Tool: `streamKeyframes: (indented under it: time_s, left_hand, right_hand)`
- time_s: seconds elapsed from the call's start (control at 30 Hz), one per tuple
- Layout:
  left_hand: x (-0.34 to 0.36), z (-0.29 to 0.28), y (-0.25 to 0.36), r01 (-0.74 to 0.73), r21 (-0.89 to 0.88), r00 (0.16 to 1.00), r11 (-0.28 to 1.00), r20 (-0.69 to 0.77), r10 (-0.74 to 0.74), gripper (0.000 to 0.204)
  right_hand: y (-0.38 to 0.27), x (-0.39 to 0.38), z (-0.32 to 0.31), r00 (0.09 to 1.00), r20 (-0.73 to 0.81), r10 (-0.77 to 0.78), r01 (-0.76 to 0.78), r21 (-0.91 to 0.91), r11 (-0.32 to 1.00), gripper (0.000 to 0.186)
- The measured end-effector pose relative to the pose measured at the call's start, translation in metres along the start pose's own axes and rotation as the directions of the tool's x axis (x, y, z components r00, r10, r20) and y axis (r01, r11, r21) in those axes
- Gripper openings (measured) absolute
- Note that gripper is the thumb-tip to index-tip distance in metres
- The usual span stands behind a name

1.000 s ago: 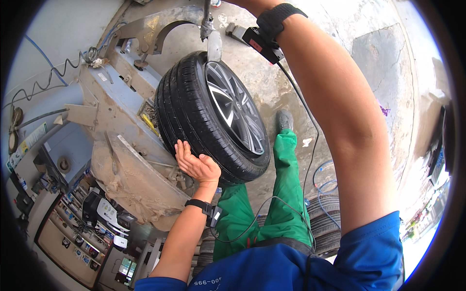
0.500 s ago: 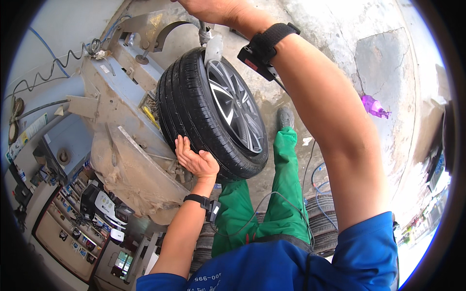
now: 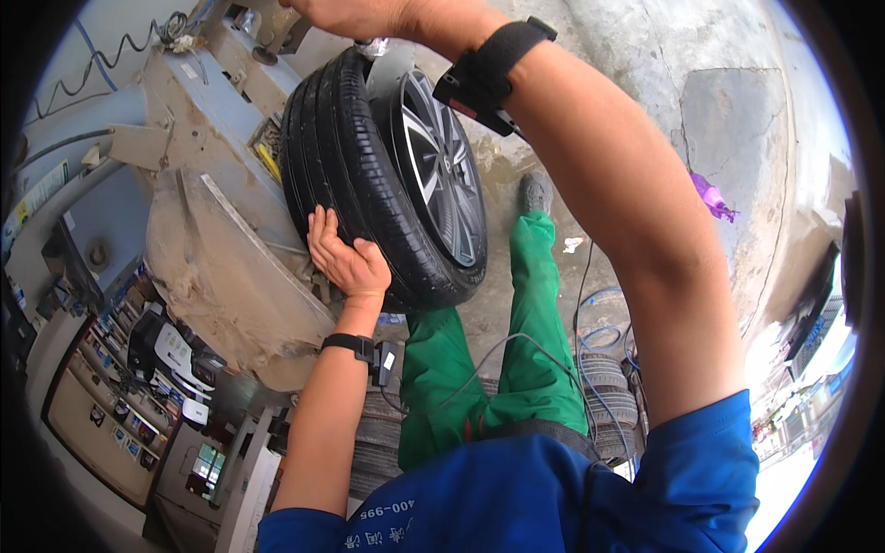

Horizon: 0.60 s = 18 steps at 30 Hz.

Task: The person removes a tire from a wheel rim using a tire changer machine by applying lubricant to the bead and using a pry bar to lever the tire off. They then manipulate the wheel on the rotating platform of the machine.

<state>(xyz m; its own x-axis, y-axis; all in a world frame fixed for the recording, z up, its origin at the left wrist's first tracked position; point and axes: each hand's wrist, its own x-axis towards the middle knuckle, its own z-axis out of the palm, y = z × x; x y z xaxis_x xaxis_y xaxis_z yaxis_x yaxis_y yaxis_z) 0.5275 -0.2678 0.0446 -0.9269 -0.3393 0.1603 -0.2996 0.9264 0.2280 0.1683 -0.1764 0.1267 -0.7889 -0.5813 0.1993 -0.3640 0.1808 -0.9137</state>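
Observation:
A black tyre (image 3: 336,175) on a dark spoked alloy rim (image 3: 444,166) stands upright against a dusty grey machine. My left hand (image 3: 348,256) lies with its palm and stretched fingers on the lower tread. A flat grey blade (image 3: 391,66) reaches in at the top between the tyre's side and the rim, where a gap shows. My right hand (image 3: 355,13) is above the blade's wrapped mount, cut off by the upper picture edge. Its fingers are mostly out of sight, so its grip is hidden.
The machine's dusty plate (image 3: 221,276) stands left of the wheel. My shoe (image 3: 535,194) is on the concrete floor to its right. Stacked tyres (image 3: 604,396) and a blue hose (image 3: 604,334) lie by my legs. A purple bottle (image 3: 710,195) is further right.
The wheel and machine sit higher and further left in the picture. At the top, the gap between tyre and rim looks wider, with the blade further into it. My left hand stays on the tread.

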Motion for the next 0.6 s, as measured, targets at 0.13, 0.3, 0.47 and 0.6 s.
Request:
streamKeyframes:
  time_s: [0.13, 0.3, 0.47, 0.6]
  left_hand:
    - [0.000, 0.000, -0.006, -0.020, 0.012, 1.000, 1.000, -0.017, 0.020, 0.056]
    - [0.006, 0.005, 0.004, -0.005, -0.001, 1.000, 1.000, -0.028, 0.005, 0.054]
    - [0.008, 0.007, 0.012, -0.013, 0.017, 1.000, 1.000, -0.019, 0.013, 0.053]
    - [0.011, 0.008, 0.023, 0.015, 0.017, 1.000, 1.000, -0.022, -0.014, 0.052]
  right_hand:
    - [0.013, 0.007, 0.003, 0.999, -0.014, -0.042, 0.042, 0.031, 0.999, 0.032]
    - [0.032, 0.028, -0.008, 0.986, -0.102, -0.134, 0.126, -0.084, 0.988, 0.034]
    - [0.041, 0.034, -0.030, 0.995, -0.021, -0.102, 0.101, -0.052, 0.994, 0.034]
    - [0.045, 0.035, -0.055, 0.995, 0.091, -0.038, 0.036, 0.021, 0.999, 0.035]
